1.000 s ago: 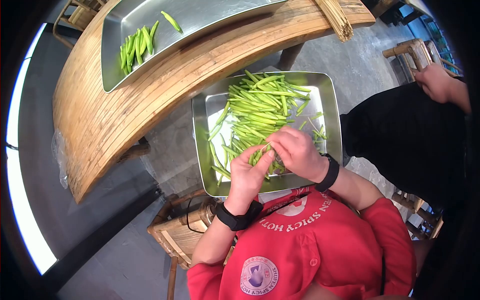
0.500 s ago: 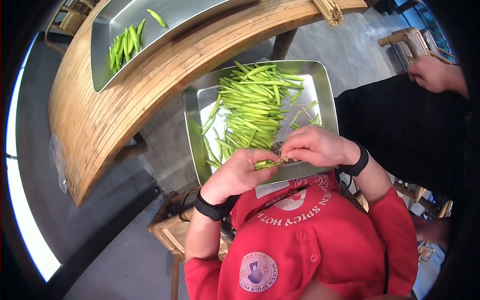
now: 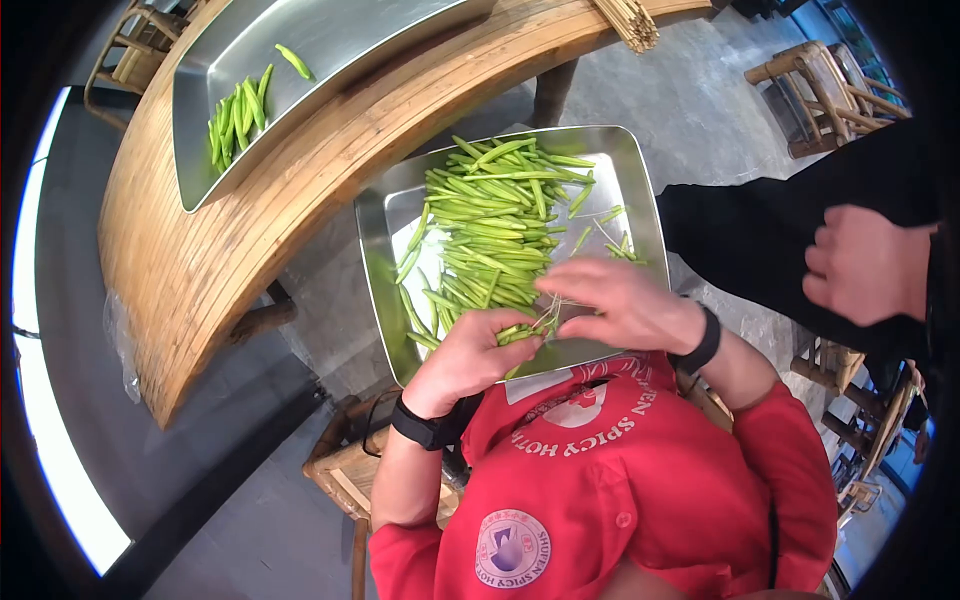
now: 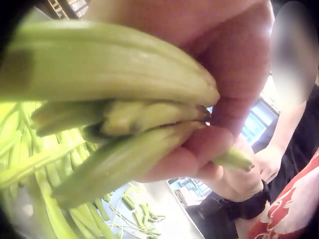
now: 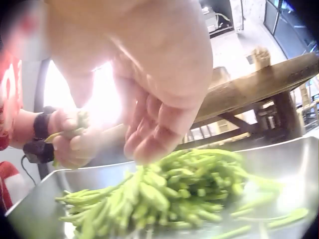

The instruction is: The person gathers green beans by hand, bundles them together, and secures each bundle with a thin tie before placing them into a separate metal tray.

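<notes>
My left hand (image 3: 465, 360) grips a small bunch of green beans (image 4: 109, 64) between thumb and fingers, above the near side of a steel tray (image 3: 375, 265). Pale thin strings (image 3: 550, 312) stretch from near the bunch's tips toward my right hand (image 3: 630, 308). That hand hovers just right of the bunch, thumb and fingers spread apart with no bean between them. Below both hands, a large pile of green beans (image 3: 490, 225) fills the tray's middle. Snapped ends and strings (image 3: 622, 248) lie on the tray's right side.
On the curved wooden table (image 3: 190, 300), a second steel tray (image 3: 340, 50) holds several green beans (image 3: 238, 118). A bundle of thin sticks (image 3: 628, 24) lies at the table's far end. Another person's hand (image 3: 865, 265) and dark clothing (image 3: 740, 225) are to the right.
My right hand's fingers, pinching at the bean tips before, have parted and lifted slightly. My left hand keeps its grip on the bunch. The other person's hand has come lower. The head view has shifted.
</notes>
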Action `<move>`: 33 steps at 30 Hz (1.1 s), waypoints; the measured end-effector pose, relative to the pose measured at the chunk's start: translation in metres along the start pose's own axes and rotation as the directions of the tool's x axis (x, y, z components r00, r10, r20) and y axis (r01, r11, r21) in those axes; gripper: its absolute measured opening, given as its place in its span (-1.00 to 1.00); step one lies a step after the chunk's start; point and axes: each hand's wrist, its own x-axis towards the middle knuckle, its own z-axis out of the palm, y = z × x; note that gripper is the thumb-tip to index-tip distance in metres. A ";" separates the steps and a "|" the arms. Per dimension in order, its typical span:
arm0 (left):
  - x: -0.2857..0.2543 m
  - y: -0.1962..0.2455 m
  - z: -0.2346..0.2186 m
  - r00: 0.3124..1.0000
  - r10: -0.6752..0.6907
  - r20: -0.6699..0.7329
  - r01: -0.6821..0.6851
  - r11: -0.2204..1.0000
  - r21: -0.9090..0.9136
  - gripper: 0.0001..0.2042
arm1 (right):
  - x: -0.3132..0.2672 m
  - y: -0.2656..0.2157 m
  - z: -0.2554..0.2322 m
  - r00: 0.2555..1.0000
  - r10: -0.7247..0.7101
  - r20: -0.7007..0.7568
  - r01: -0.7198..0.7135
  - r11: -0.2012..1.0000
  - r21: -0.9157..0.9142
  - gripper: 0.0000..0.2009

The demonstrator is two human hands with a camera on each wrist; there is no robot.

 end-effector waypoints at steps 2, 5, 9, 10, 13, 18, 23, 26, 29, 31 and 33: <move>0.001 0.000 0.003 1.000 0.008 -0.001 -0.008 1.000 -0.007 -0.81 | 0.005 -0.001 0.011 0.999 -0.037 0.001 0.037 0.994 0.106 -0.78; 0.000 -0.007 0.003 1.000 0.013 -0.014 -0.013 1.000 -0.022 -0.80 | 0.009 0.002 0.013 0.988 -0.148 0.043 0.142 0.983 0.118 -0.87; -0.004 -0.009 -0.001 0.999 0.020 -0.034 -0.017 0.996 0.085 -0.80 | 0.002 0.010 -0.011 0.996 0.038 -0.082 -0.025 0.987 0.160 -0.93; -0.006 -0.009 -0.002 0.999 0.024 -0.035 -0.020 0.996 0.086 -0.80 | -0.002 0.014 -0.019 0.988 0.107 -0.110 -0.093 0.988 0.121 -0.94; -0.010 -0.011 -0.003 0.997 -0.057 -0.048 0.058 0.998 0.015 -0.82 | -0.018 0.030 -0.041 0.964 0.239 0.113 -0.183 0.912 -0.366 -0.86; -0.004 -0.016 0.009 0.999 -0.016 -0.039 0.013 0.997 -0.077 -0.82 | -0.014 0.000 -0.001 0.985 0.084 0.152 -0.062 0.988 -0.144 -0.70; -0.012 -0.017 0.013 0.999 0.010 -0.038 -0.010 1.000 -0.011 -0.82 | -0.009 -0.004 0.021 0.991 -0.101 0.092 0.103 0.995 -0.016 -0.90; -0.019 -0.023 0.014 0.997 0.069 -0.023 -0.070 0.997 -0.030 -0.83 | -0.011 -0.004 0.024 0.984 -0.139 0.107 0.138 0.990 0.023 -0.91; -0.029 -0.029 0.011 0.998 0.057 -0.012 -0.057 0.998 -0.028 -0.84 | -0.010 -0.005 0.021 0.986 -0.144 0.083 0.140 0.989 0.049 -0.94; -0.036 -0.033 0.004 0.997 0.080 -0.004 -0.080 0.997 -0.009 -0.85 | -0.009 0.000 0.011 0.995 -0.099 -0.030 0.101 0.994 0.047 -0.95; -0.043 -0.035 -0.001 0.991 -0.099 -0.093 0.093 0.993 -0.073 -0.89 | -0.015 0.011 -0.005 0.997 0.059 0.045 -0.061 0.997 0.046 -0.94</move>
